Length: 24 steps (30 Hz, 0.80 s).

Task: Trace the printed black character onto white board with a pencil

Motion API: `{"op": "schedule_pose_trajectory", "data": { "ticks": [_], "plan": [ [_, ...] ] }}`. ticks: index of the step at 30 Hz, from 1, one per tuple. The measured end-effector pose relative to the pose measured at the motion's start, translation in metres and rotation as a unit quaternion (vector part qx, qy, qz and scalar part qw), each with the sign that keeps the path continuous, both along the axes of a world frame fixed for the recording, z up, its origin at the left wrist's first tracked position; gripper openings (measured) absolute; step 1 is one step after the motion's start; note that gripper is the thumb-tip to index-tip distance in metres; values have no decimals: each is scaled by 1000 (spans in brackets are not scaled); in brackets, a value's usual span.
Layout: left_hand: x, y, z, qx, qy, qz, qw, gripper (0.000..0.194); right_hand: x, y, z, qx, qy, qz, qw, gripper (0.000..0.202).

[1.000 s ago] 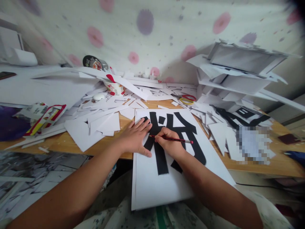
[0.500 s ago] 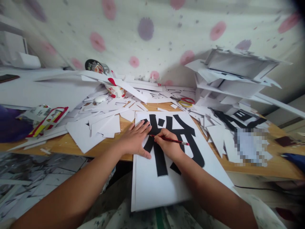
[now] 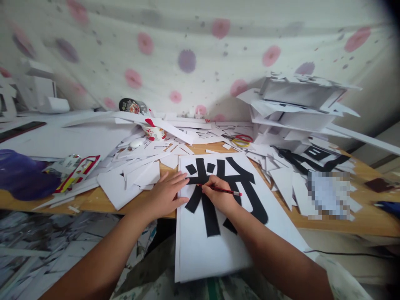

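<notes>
Pencil (image 3: 229,191) was pinched in right hand (image 3: 223,201) over black character (image 3: 213,223); left hand (image 3: 167,193) lay spread across white sheet (image 3: 203,260)'s left edge.

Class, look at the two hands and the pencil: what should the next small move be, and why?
Probably the right hand should guide the pencil a short way along the black character's edge: the tip points in where its left-hand strokes meet, and the left hand lies spread over the left edge of the white sheet, where it could steady it.
</notes>
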State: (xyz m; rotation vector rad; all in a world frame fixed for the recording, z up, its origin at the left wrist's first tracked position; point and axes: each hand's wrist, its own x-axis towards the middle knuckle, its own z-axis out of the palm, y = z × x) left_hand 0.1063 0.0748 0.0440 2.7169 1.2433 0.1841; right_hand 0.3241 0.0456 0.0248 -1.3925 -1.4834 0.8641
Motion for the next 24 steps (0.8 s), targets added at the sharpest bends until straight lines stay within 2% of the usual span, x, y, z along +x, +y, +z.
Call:
{"op": "schedule_pose_trajectory", "data": {
  "ticks": [5, 11, 16, 20, 24],
  "plan": [
    [-9, -17, -6, 19, 14, -29, 999, 53, 0, 0, 0, 6, -3, -3, 1000, 14],
    [-9, -21, -9, 11, 37, -21, 999, 55, 3, -2, -9, 41, 54, 32, 997, 13],
    [-9, -18, -13, 9, 37, -22, 999, 60, 1, -7, -9, 116, -77, 98, 985, 2],
    [-10, -18, -20, 21, 21, -26, 999, 62, -1, -7, -4, 216, -148, 158, 952, 10],
    [-11, -18, -22, 26, 18, -31, 999, 62, -3, -6, -1, 251, -184, 173, 934, 15]
  ]
}}
